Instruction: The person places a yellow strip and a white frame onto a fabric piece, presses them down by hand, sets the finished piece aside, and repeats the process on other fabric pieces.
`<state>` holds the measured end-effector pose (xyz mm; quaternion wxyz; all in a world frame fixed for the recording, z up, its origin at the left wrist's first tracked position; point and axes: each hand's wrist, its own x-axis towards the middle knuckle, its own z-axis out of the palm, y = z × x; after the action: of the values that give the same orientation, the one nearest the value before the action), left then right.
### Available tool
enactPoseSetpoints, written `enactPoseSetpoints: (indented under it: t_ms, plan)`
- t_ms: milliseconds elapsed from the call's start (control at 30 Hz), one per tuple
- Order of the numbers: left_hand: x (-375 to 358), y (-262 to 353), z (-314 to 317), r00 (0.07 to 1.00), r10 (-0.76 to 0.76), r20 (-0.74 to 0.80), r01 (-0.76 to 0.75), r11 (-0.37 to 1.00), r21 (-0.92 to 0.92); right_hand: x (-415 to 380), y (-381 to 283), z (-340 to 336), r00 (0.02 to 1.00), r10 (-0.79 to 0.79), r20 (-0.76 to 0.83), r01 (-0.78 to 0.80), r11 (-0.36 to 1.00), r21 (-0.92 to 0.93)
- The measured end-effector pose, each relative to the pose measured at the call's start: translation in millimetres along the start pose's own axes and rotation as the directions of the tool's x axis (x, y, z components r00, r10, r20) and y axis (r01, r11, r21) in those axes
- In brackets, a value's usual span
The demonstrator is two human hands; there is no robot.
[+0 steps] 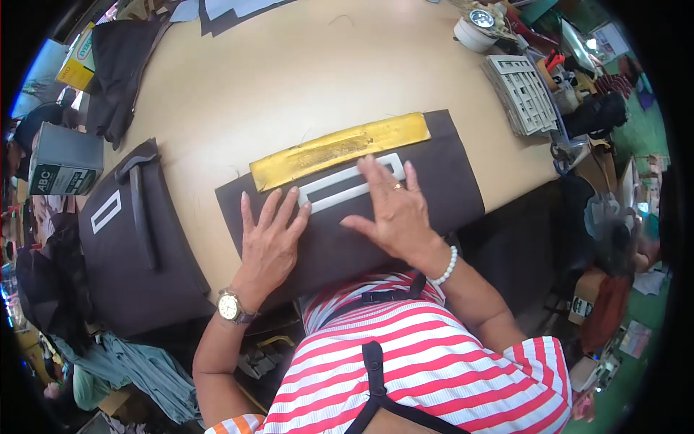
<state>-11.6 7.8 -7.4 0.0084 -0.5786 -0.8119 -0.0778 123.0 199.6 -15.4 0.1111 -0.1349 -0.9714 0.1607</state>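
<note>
Steadying a White Frame on Dark Cloth

Both hands are spread rather than clenched, and neither grips anything. The left hand (273,235) has its fingertips at the left end of the white frame (340,197); the right hand (394,210) lays its fingers across the right end. The frame lies at a slant on the dark cloth (340,249), just below the yellow strip (340,150), on the table (238,79).

The likeliest trouble is a skewed frame: uneven pressure from the two hands could swing one end. The cloth could also pucker or slide if the palms drag on it, since its near edge is by the person's body. A nudge upward might shift the yellow strip too; whether strip and frame touch is hard to tell.

Counting up: two hands, one yellow strip, and two white frames, the second (106,213) on another dark piece (137,296) at left. That makes two dark pieces, with one dark handle (141,210) on the left one. One wristwatch (228,307) and one bead bracelet (448,267) are worn.
</note>
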Motion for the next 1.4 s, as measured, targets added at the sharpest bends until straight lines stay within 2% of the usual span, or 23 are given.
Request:
enactPoseSetpoints:
  t_ms: [233,333,367,467,533,633,733,1033,1133,1233,1300,1367,1400]
  plan:
    - [-2,-9,-6,0.998,0.053,0.030,-0.051,0.997,-0.055,-5,27,-13,0.983,0.111,-0.145,-0.119,0.992,-0.048]
    - [1,-13,-11,0.995,0.094,0.045,-0.091,0.994,-0.064,-3,38,-19,0.972,0.156,-0.176,-0.177,0.978,-0.110]
    - [-1,-12,-12,0.995,0.092,0.043,-0.090,0.994,-0.054,-1,40,-19,0.953,0.179,-0.245,-0.226,0.957,-0.182]
    - [4,-9,-12,0.996,0.089,0.030,-0.088,0.996,-0.033,7,0,-23,0.980,0.048,-0.195,-0.111,0.937,-0.330]
    - [5,-6,-12,0.997,0.073,0.038,-0.072,0.997,-0.023,0,-45,-2,0.991,-0.129,-0.046,0.124,0.988,-0.088]
    - [4,-5,-12,0.998,0.056,0.039,-0.055,0.998,-0.027,-11,-57,26,0.981,-0.159,-0.107,0.159,0.987,-0.008]
    - [4,0,-15,0.996,0.034,0.078,-0.032,0.999,-0.016,-18,-25,15,0.988,-0.130,-0.080,0.122,0.987,-0.102]
    - [-7,15,-9,1.000,-0.023,0.019,0.022,0.996,0.090,-25,30,-22,0.995,-0.054,-0.078,0.028,0.955,-0.295]
    - [-6,24,-3,1.000,0.020,-0.022,-0.015,0.974,0.228,-21,37,-26,0.997,-0.051,-0.063,0.025,0.930,-0.368]
    - [-2,31,-1,1.000,-0.015,0.020,0.009,0.967,0.254,-5,52,-32,0.999,-0.014,-0.043,-0.007,0.893,-0.450]
    - [-1,32,-5,0.992,-0.124,0.037,0.119,0.986,0.113,18,62,-36,0.996,0.020,-0.088,-0.063,0.857,-0.511]
    - [-3,26,-11,0.968,-0.236,0.087,0.244,0.966,-0.091,43,56,-33,0.988,-0.004,-0.154,-0.050,0.937,-0.347]
    - [-4,25,-8,0.926,-0.370,-0.079,0.354,0.921,-0.160,55,56,-36,0.981,-0.003,-0.192,-0.051,0.960,-0.275]
